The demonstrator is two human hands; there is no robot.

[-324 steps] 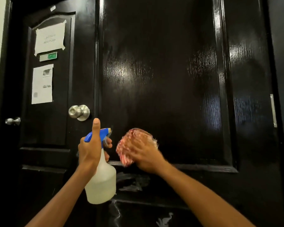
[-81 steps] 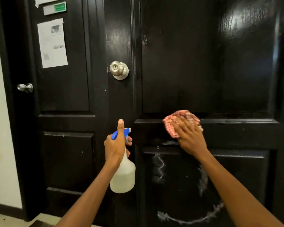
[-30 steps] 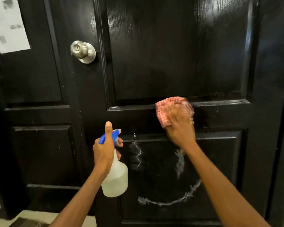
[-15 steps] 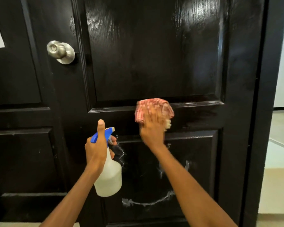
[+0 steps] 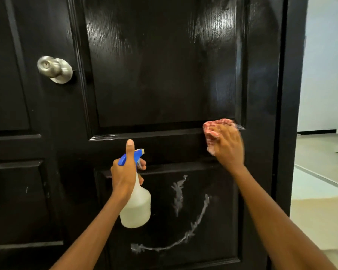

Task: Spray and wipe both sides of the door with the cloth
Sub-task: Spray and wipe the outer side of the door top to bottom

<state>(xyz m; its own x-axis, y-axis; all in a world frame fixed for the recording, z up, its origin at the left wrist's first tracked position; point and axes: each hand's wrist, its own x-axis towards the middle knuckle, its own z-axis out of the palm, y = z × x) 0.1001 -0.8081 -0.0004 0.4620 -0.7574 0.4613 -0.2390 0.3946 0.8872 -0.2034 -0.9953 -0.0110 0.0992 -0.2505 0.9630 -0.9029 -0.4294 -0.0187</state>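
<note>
Right hand (image 5: 227,148) clutching the cloth (image 5: 213,131), pressed to the door (image 5: 164,75) at the upper panel's lower right corner. Left hand (image 5: 125,176) wrapped round the bottle (image 5: 136,207), thumb up, held before the lower panel. White streaks (image 5: 183,217) below; knob (image 5: 55,69) upper left.

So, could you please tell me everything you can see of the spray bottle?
The spray bottle has a cloudy, see-through body that looks like plastic, rounded at the bottom and narrowing to a neck, with a blue spray head and a pale nozzle tip pointing at the door. It hangs upright in front of the lower panel, off the door. The left hand holds it by the neck, thumb straight up along the head and fingers round the trigger.
</note>
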